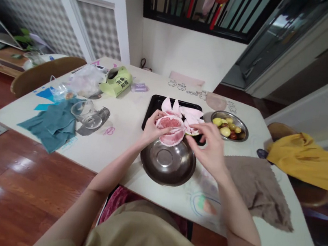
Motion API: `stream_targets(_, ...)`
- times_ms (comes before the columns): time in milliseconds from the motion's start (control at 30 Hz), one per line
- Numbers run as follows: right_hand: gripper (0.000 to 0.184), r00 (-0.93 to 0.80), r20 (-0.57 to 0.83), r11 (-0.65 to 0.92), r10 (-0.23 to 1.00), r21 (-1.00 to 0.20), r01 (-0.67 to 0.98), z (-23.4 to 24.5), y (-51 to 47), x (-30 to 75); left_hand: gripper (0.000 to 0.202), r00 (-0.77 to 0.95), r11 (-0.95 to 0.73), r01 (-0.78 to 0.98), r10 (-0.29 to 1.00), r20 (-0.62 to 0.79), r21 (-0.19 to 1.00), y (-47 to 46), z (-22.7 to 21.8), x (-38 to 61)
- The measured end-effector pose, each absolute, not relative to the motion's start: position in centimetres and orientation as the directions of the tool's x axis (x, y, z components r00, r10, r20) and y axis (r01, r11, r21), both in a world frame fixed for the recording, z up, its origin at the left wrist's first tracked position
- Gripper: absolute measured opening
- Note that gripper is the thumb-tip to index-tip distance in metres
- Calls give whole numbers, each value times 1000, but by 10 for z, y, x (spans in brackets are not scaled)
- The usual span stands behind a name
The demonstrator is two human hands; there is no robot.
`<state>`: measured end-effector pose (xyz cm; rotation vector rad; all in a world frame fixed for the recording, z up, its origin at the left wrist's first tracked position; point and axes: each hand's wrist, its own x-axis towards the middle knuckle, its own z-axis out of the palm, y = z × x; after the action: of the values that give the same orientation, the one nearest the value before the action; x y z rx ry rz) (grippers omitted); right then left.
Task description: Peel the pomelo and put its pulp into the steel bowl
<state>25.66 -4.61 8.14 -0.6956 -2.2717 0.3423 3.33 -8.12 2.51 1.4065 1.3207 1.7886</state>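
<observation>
My left hand grips a peeled pomelo with pinkish-red flesh and white pith round its edge. Its thumb lies across the front of the fruit. Just to the right, my right hand has its thumb and fingers bent toward each other; pale peel shows at the fingertips, and whether they grip it is hard to make out. Behind the fruit, pale pomelo peel lies spread on a black tray. Below the hands stands a shiny metal bowl with a bare inside.
A metal bowl of small fruit stands right of the tray. A brown cloth lies at the right, a teal cloth at the left. Beside it are a glass pitcher, a green paper bag and plastic bags.
</observation>
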Motion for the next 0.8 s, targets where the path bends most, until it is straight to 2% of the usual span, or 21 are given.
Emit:
stream_targets(167, 49, -682, 478, 828, 554, -407, 387, 60, -36, 235, 37, -203, -386, 221, 880, 429, 896, -86, 23, 32)
stream_targets(267, 48, -717, 427, 825, 550, -414, 385, 57, -32, 231, 38, -163, -379, 241, 892, 422, 893, -87, 20, 30)
stream_targets(400, 44, -720, 436, 821, 540, -461, 337, 58, -27, 230, 45, -169, -402, 210, 883, 438, 891, -84, 14, 28)
stream_targets(533, 37, -618, 498, 772, 609, -551, 317, 51, -20, 225, 72, -269, -356, 50, 895, 356, 933, -83, 10, 28)
stream_targets(633, 35, -476, 538, 709, 696, -621, 334, 41, -17, 219, 77, -283, -331, -25, 907, 311, 943, -84, 10, 34)
stream_targets(700, 35, -406, 554, 684, 727, -641, 349, 33, -17, 214, 74, -290, -358, 28, 891, 350, 933, -85, 9, 39)
stream_targets(800, 37, -395, 568, 691, 722, -624, 365, 24, -19, 208, 68, -337, -408, 173, 831, 443, 897, -85, 6, 45)
